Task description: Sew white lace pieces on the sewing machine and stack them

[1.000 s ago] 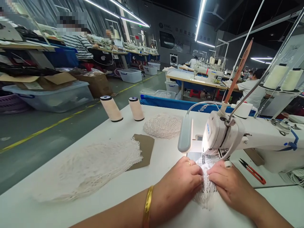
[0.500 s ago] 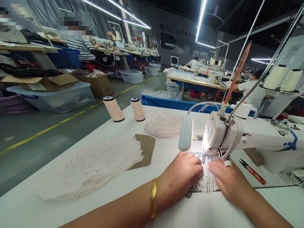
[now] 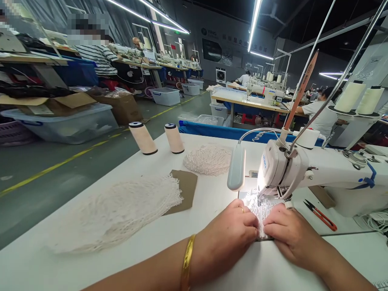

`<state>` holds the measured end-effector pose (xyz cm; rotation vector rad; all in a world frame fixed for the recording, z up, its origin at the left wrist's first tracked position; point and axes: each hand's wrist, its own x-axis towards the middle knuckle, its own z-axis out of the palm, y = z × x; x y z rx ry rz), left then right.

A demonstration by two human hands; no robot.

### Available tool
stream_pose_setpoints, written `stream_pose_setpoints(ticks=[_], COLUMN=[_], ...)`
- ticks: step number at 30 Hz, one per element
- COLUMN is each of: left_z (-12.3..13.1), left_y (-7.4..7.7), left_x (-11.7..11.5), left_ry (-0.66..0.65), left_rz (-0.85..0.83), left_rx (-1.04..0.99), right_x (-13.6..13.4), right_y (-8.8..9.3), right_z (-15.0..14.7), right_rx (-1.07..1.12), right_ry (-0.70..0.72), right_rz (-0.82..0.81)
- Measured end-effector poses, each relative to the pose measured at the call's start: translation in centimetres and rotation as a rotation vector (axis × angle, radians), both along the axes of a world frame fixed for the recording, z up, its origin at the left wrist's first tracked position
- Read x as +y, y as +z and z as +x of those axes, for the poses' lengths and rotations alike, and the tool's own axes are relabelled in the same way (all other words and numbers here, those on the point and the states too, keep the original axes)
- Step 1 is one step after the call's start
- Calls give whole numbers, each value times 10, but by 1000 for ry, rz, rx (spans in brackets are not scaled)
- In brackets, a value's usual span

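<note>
White lace (image 3: pixel 261 209) extends ahead of left hand (image 3: pixel 230 227) and right hand (image 3: pixel 293 232), each grip pinched closed on it. Likely soft, light; best held by its edges.

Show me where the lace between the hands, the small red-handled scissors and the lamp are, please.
Lace (image 3: pixel 262 210): head view, on the brightly lit stretch in the middle.
Scissors (image 3: pixel 325 220): head view, on the red handle.
Lamp (image 3: pixel 237 169): head view, on the middle of its long grey head.

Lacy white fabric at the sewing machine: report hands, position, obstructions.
Left hand and right hand both touching fabric, either side. Fabric partly beneath machine head. No obstruction seen; snips off to the right.
</note>
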<state>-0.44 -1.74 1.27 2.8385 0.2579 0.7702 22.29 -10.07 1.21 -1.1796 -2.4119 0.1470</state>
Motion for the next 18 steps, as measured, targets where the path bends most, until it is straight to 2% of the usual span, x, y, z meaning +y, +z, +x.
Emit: stream_pose_setpoints(ticks=[9,18], left_z=[1,7], left_y=[-3,-5], left_x=[5,19], left_ry=[64,89], left_rz=[8,43], left_rx=[17,-3], right_x=[4,11], right_y=[-4,-21], right_z=[-2,1], right_rx=[-26,-44], right_ry=[-100,-212], right_rz=[29,74])
